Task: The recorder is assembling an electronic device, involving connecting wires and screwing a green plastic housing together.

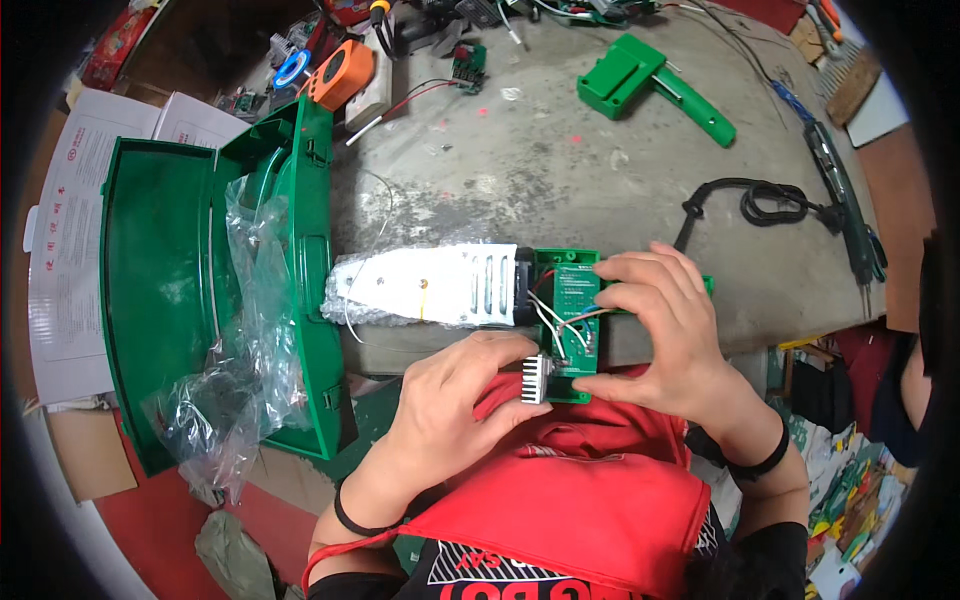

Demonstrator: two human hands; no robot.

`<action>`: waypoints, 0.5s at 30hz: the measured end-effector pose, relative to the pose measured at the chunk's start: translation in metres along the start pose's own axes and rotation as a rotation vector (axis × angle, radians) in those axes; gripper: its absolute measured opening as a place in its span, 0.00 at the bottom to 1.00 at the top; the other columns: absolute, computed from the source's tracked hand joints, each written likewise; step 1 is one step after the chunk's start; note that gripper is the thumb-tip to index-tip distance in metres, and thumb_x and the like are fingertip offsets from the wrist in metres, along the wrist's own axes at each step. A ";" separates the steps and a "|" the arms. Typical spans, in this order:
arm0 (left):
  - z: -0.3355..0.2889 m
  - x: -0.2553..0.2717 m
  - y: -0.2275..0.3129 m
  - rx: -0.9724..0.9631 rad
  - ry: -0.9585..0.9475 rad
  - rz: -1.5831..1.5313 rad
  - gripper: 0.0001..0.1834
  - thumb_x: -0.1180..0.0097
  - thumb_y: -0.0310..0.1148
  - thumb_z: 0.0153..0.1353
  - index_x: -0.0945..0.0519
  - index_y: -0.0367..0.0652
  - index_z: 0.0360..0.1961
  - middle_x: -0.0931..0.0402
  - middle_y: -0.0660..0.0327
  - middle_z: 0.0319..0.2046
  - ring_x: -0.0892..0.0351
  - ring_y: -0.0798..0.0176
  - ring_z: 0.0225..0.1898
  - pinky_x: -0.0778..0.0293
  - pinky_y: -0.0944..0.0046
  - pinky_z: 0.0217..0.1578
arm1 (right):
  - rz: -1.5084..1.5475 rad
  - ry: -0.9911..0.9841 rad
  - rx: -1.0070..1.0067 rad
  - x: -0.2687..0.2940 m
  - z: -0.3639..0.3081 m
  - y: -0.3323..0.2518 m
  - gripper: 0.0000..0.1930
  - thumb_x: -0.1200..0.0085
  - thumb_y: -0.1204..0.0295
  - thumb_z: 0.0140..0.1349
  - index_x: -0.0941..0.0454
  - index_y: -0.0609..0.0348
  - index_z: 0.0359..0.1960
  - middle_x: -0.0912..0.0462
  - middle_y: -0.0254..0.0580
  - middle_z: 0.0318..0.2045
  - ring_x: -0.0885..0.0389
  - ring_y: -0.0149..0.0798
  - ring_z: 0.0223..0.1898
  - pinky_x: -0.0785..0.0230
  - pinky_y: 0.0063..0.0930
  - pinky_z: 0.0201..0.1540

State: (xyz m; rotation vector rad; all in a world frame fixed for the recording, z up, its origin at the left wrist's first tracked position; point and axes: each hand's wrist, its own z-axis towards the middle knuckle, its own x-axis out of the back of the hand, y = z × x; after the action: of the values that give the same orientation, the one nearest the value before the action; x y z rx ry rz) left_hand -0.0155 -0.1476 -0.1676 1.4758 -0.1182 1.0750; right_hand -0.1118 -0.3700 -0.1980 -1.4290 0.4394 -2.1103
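Note:
An opened green tool housing [570, 396] lies in front of me, with a green circuit board [574, 345] and several thin wires in it. My left hand [447, 396] pinches a silver finned heat sink [535, 380] between thumb and fingers, at the board's near left edge. My right hand [665, 335] grips the housing from the right, thumb at its near end, fingers at the far end; its hold on the board itself is partly hidden. Joined to the housing on the left is a white slotted metal sleeve [440, 285] in clear bubble wrap.
An open green case [315, 300] with crumpled clear plastic [265, 320] stands left. Farther off lie a green housing half with handle [625, 80], an orange device [343, 75] and loose circuit parts [468, 65]. A corded soldering tool [845, 200] rests at the right.

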 end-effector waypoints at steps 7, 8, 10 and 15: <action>-0.001 0.009 -0.003 -0.019 -0.063 0.020 0.25 0.25 0.31 0.42 0.22 0.36 0.42 0.17 0.52 0.39 0.15 0.53 0.40 0.21 0.61 0.39 | -0.043 -0.040 -0.026 0.000 0.000 -0.006 0.33 0.28 0.55 0.39 0.28 0.53 0.47 0.25 0.41 0.52 0.27 0.46 0.54 0.40 0.51 0.60; 0.000 0.011 -0.003 -0.004 -0.085 0.014 0.25 0.25 0.31 0.42 0.22 0.36 0.42 0.17 0.52 0.39 0.15 0.53 0.40 0.21 0.61 0.39 | -0.026 -0.046 -0.047 0.001 0.002 -0.006 0.33 0.28 0.55 0.39 0.28 0.53 0.47 0.25 0.41 0.52 0.27 0.46 0.54 0.40 0.51 0.60; 0.005 0.013 -0.003 -0.055 -0.076 0.071 0.25 0.25 0.31 0.41 0.22 0.36 0.41 0.17 0.51 0.39 0.15 0.52 0.39 0.21 0.61 0.39 | -0.043 0.000 -0.008 0.001 0.005 -0.004 0.33 0.28 0.56 0.38 0.27 0.53 0.46 0.24 0.41 0.51 0.26 0.46 0.53 0.40 0.50 0.60; 0.005 0.010 -0.005 -0.053 -0.113 0.078 0.25 0.26 0.30 0.41 0.22 0.36 0.42 0.16 0.51 0.38 0.15 0.52 0.39 0.20 0.61 0.39 | -0.060 0.001 0.022 0.001 0.002 0.001 0.36 0.25 0.55 0.35 0.27 0.55 0.47 0.23 0.47 0.51 0.23 0.50 0.52 0.38 0.54 0.60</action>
State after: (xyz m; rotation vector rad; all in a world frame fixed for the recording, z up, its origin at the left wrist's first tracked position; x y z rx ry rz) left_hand -0.0046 -0.1456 -0.1638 1.4943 -0.2833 1.0431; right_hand -0.1098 -0.3711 -0.1969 -1.4454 0.3768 -2.1564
